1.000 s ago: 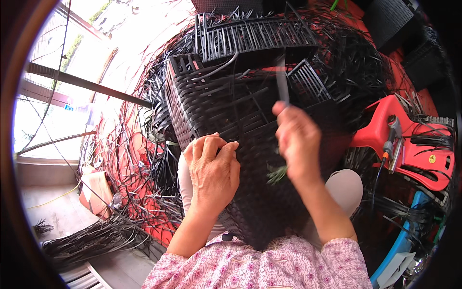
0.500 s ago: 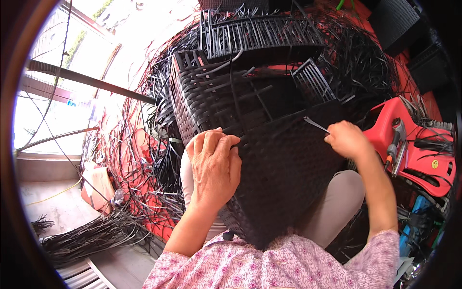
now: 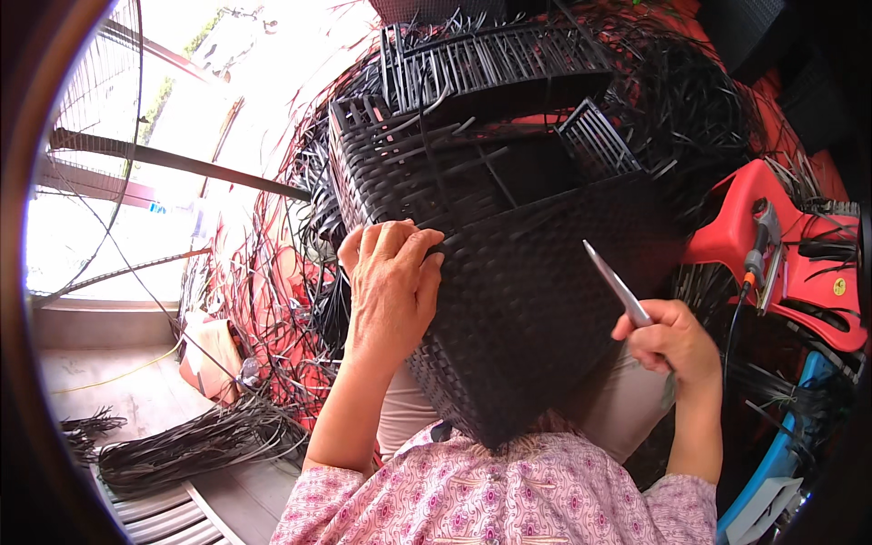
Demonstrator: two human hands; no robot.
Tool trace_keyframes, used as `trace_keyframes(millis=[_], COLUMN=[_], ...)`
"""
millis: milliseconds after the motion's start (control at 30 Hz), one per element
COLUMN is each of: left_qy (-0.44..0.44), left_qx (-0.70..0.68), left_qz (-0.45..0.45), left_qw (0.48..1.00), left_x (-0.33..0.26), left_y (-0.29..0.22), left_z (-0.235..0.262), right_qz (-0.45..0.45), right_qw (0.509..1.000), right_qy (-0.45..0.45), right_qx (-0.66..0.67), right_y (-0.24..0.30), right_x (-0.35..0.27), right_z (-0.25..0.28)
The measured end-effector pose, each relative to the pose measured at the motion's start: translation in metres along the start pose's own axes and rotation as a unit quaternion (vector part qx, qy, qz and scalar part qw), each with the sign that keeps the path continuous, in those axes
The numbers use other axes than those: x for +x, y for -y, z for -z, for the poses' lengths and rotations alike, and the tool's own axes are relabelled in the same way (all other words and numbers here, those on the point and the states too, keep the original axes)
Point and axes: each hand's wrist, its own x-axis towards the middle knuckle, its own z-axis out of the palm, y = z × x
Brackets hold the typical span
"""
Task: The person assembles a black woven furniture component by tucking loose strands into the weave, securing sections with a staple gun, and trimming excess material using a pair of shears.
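Note:
A black woven wicker piece [image 3: 536, 300], made of flat plastic strips, lies tilted across my lap. Its far part is an open frame with loose strips and dark gaps. My left hand [image 3: 392, 282] is closed over its left edge, the fingertips curled down and partly hidden. My right hand [image 3: 670, 341] grips a tapered silver metal tool [image 3: 618, 283] near its thick end. The tool's point is directed up and left over the woven panel, and it appears to be apart from the panel. The fist hides its handle.
Heaps of loose black strips [image 3: 695, 118] surround the piece on a red floor covering. A red plastic stool [image 3: 727, 213] at right bears a corded tool [image 3: 756, 250]. Strip bundles [image 3: 204, 450] lie at lower left. A blue container edge [image 3: 772, 454] is lower right.
My right hand has moved down and nearer my body, turning the metal tool so that it stands steeper. My left hand keeps its hold on the edge. The whole view has shifted slightly.

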Motion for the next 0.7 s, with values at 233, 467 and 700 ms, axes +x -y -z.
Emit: trace_keyframes(millis=[233, 467, 700], left_qy=[0.013, 0.025, 0.038], left_qx=[0.056, 0.025, 0.043], left_qz=[-0.054, -0.039, -0.034], left_qw=[0.997, 0.999, 0.998], left_x=[0.02, 0.037, 0.038], left_y=[0.006, 0.018, 0.022], left_z=[0.003, -0.003, -0.01], right_qz=[0.061, 0.048, 0.045], right_qw=[0.982, 0.982, 0.978], right_qy=[-0.124, -0.134, -0.132], right_qx=[0.126, 0.127, 0.155], right_y=[-0.047, -0.081, -0.097], right_x=[-0.024, -0.034, -0.028], right_z=[-0.005, -0.013, -0.01])
